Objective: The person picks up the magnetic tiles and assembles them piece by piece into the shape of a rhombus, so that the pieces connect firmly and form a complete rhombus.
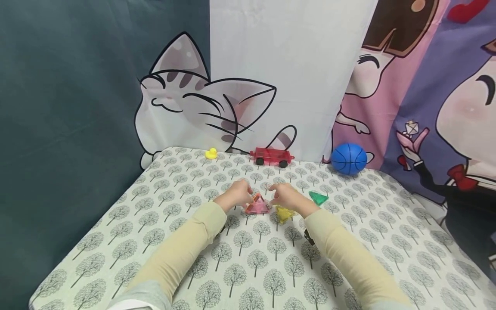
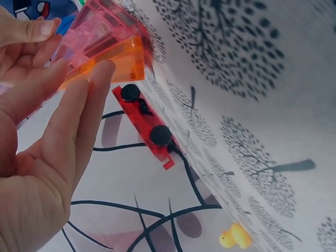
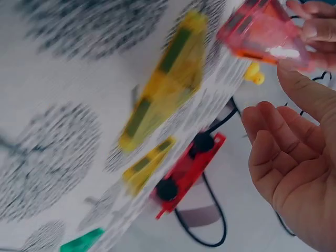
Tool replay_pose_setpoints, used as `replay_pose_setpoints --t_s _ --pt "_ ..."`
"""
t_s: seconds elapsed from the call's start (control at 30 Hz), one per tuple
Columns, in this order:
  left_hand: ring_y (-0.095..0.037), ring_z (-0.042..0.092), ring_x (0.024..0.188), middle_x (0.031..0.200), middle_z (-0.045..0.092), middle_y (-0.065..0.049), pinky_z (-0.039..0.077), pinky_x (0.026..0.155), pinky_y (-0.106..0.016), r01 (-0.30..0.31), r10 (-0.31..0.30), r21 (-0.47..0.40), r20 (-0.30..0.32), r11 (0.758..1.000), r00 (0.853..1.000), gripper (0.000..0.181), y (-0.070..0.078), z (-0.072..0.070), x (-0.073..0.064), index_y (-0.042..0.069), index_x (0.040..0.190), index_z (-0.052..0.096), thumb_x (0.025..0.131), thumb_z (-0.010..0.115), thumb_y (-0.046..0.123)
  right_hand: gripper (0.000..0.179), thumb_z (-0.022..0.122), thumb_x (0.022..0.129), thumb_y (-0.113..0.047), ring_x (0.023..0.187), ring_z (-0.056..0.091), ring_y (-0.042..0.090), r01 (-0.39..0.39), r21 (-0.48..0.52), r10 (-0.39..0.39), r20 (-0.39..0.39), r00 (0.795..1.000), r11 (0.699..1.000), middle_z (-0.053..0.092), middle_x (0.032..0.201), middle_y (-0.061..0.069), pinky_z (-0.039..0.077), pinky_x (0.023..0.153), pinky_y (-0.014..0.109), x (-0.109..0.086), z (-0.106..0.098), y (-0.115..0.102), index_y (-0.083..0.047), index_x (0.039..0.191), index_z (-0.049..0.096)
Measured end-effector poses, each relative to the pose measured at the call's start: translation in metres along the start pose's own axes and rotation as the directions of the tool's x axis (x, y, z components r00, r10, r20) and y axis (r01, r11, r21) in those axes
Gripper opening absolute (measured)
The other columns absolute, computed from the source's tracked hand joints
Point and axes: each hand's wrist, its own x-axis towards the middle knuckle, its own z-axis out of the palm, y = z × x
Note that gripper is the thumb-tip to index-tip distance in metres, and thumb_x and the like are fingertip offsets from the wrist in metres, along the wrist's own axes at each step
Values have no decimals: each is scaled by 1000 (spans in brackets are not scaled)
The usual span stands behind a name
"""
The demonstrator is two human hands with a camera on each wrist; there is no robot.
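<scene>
A small pyramid [image 1: 257, 204] of see-through pink and orange magnetic tiles stands on the cloth between both hands. My left hand [image 1: 237, 195] is at its left side. In the left wrist view, straight fingertips lie right at the orange tile [image 2: 123, 60]. From the right side comes my right hand [image 1: 287, 197]; in the right wrist view its thumb [image 3: 304, 86] reaches the pyramid's edge while the other fingers are loosely bent. A yellow triangular tile [image 1: 284, 213] lies under the right hand, with a second yellow piece [image 3: 148, 165] beyond it in the right wrist view.
A green triangular tile [image 1: 318, 197] lies to the right of the right hand. Along the back stand a yellow rubber duck [image 1: 211, 153], a red toy wagon [image 1: 272, 156] with black wheels, and a blue ball [image 1: 349, 159]. The tree-print tablecloth [image 1: 248, 267] ends at a cartoon backdrop [image 1: 248, 51].
</scene>
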Motion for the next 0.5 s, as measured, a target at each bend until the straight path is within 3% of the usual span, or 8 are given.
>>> replay_pose_setpoints --t_s 0.23,0.4,0.5 --pt "-14 57 69 104 57 -12 47 69 -28 -50 55 113 -41 992 998 32 10 1 -2 1 102 59 72 68 9 40 67 75 -9 72 55 18 -61 17 61 -7 998 998 58 77 6 47 66 32 -9 -3 24 4 110 53" --pt "-18 57 68 99 59 -12 48 60 -26 -124 129 96 -48 988 990 32 22 8 -4 0 101 59 70 67 5 39 66 76 -12 72 53 17 -94 2 94 -16 995 996 57 78 5 46 64 29 -13 -3 36 2 110 54" --pt "-20 57 76 101 59 -12 48 66 -27 -168 173 109 -41 980 984 32 31 15 -5 0 99 60 68 69 5 39 67 75 -11 71 53 18 -98 4 98 -27 995 995 57 78 6 46 63 30 -14 -6 40 3 109 54"
